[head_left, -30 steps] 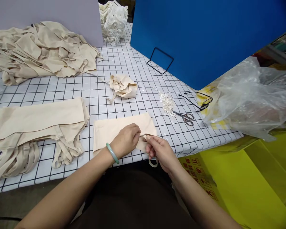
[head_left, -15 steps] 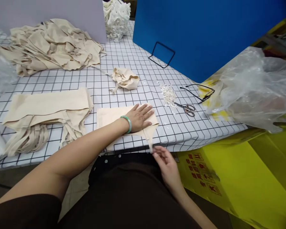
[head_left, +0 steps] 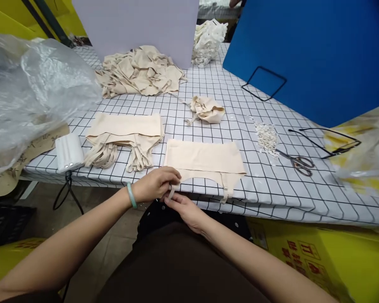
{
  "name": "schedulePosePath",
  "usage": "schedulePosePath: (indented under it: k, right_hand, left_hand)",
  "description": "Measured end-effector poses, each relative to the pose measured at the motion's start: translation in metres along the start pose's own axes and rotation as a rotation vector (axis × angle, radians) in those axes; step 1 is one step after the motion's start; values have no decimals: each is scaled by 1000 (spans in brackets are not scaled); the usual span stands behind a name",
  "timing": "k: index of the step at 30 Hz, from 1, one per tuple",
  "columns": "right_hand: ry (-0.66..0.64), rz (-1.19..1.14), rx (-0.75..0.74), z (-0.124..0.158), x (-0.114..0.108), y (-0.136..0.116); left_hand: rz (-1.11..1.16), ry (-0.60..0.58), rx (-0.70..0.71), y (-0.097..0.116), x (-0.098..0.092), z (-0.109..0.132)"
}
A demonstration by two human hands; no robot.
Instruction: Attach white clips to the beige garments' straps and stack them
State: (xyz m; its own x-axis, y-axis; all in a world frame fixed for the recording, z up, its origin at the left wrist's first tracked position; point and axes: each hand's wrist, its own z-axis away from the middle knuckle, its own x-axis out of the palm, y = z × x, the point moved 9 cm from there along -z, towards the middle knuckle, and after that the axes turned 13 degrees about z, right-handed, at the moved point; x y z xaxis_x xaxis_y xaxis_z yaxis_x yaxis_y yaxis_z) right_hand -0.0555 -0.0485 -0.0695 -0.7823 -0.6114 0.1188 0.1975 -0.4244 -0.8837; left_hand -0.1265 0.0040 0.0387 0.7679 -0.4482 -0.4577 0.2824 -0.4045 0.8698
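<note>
Pinching what looks like a strap (head_left: 171, 193) in the shared grip of left hand (head_left: 154, 184) and right hand (head_left: 188, 211), at the front edge of the surface (head_left: 278, 193); keeping the pale garment (head_left: 205, 155) spread flat there. Apparently done with the neat stack (head_left: 124, 123) toward the left; seemingly yet to tackle the loose heap (head_left: 142, 73) farther back.

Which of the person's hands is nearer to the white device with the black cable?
Left. The left hand is to the right of the white device; the right hand is farther right.
</note>
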Motion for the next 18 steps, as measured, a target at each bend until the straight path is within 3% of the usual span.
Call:
schedulePosePath:
  k: [4,7,10,12,15,18]
  right_hand:
    - [-53,255,-1,34,0,-6]
    - [57,508,41,66,-20,-14]
    - [166,676,-6,89,-38,-45]
    - [124,656,-59,95,-43,-71]
    - [-35,397,-131,92,-47,-106]
    - [-21,205,-239,72,-63,-137]
  left_hand:
    - [16,-17,77,4,6,18]
    - [-32,43,113,5,9,20]
    - [-113,148,169,7,11,22]
    - [-143,197,208,7,12,24]
    - [-163,228,224,5,13,27]
    - [-154,228,211,3,12,28]
